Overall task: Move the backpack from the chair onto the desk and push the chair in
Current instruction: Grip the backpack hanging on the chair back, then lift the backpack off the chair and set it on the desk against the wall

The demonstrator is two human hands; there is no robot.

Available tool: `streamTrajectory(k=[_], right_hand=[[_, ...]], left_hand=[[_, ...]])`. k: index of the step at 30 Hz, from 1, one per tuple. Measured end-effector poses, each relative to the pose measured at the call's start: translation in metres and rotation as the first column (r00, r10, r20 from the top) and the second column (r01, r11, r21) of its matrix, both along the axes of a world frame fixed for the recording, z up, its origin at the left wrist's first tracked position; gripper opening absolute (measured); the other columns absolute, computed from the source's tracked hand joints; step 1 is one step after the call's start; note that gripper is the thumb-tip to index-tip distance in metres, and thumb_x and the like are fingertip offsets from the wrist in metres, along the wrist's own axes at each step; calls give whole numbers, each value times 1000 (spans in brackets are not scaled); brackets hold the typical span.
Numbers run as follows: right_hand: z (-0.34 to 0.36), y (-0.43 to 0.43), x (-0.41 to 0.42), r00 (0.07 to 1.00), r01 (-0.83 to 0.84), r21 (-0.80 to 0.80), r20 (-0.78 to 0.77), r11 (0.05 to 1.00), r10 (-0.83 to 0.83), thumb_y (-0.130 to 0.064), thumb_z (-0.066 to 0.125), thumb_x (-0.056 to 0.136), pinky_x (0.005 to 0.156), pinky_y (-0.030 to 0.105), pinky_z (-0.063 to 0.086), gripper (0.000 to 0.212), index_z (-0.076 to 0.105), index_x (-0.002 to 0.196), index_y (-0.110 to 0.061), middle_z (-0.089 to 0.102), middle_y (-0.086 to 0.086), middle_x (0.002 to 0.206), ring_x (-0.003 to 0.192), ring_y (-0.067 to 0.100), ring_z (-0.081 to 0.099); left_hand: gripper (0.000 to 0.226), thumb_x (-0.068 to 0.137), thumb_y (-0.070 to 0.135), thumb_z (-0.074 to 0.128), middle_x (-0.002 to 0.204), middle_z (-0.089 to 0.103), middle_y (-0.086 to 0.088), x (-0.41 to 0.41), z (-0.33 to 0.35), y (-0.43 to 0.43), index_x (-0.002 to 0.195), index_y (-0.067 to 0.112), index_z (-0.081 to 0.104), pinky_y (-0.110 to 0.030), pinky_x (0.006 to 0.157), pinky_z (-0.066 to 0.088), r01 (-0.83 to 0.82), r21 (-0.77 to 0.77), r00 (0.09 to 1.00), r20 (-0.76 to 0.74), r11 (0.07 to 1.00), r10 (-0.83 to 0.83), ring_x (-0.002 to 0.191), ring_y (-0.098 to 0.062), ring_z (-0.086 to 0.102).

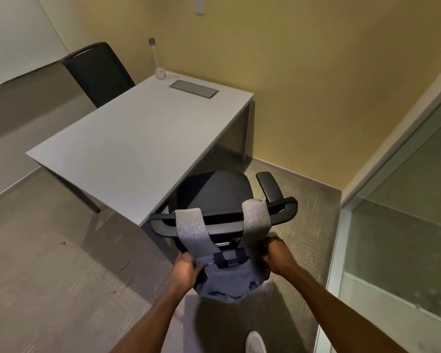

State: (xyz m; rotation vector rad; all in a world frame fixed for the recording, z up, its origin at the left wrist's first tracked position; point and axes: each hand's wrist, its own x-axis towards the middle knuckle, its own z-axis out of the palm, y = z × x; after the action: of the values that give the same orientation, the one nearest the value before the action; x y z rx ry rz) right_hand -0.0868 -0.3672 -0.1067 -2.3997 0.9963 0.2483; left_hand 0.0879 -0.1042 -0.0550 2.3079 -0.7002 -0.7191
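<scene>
A grey backpack [225,280] hangs behind the back of a black office chair [214,192], with both shoulder straps looped over the top of the backrest. My left hand [187,270] grips the pack's left upper corner. My right hand [273,253] is closed on its right side near the strap. The chair stands at the near right corner of the light grey desk [127,149], its seat partly under the desk edge and one armrest [269,186] showing on the right.
A second black chair [97,72] stands at the desk's far left side. On the desk's far end are a grey cable hatch [194,89] and a clear stand [158,64]. A glass partition [405,225] closes the right side. Yellow walls lie behind, carpet below.
</scene>
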Motion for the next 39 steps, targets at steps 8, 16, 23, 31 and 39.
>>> streamTrajectory(k=[8,16,23,31,39], right_hand=[[100,27,-20,977,-146,-31,150,989,149,-57,46,72,75,43,56,53,71,84,-13,75,13,89,80,33,70],[180,19,-31,929,-215,156,338,964,152,-28,65,83,72,31,55,12,67,71,-29,65,-10,71,72,16,65],[234,-3,-28,928,-270,632,372,726,21,-26,78,89,93,25,58,35,72,120,-11,78,3,116,110,13,73],[232,-30,46,818,143,961,20,236,-575,-27,55,106,103,44,56,46,71,118,15,74,29,120,110,34,75],[225,-46,36,480,201,969,32,145,-877,5,41,102,98,46,46,31,61,124,12,76,22,111,108,37,64]], left_hand=[[50,88,11,80,52,51,12,-15,-10,28,53,30,50,-30,46,40,-65,-163,994,73,985,78,45,1,44],[38,78,43,78,53,64,3,-45,53,20,60,11,67,-42,45,42,-204,-406,979,-99,891,178,56,-3,49],[43,76,38,84,54,65,-4,-55,104,10,67,-2,70,-36,49,40,-190,-530,981,-74,826,178,58,-8,47],[49,67,53,73,52,46,11,-49,121,-1,59,7,61,-30,51,33,-126,-521,984,41,844,172,57,-5,36],[23,77,13,90,53,68,-6,-37,122,-13,62,10,74,-34,46,48,-92,-407,982,113,909,150,55,-1,46]])
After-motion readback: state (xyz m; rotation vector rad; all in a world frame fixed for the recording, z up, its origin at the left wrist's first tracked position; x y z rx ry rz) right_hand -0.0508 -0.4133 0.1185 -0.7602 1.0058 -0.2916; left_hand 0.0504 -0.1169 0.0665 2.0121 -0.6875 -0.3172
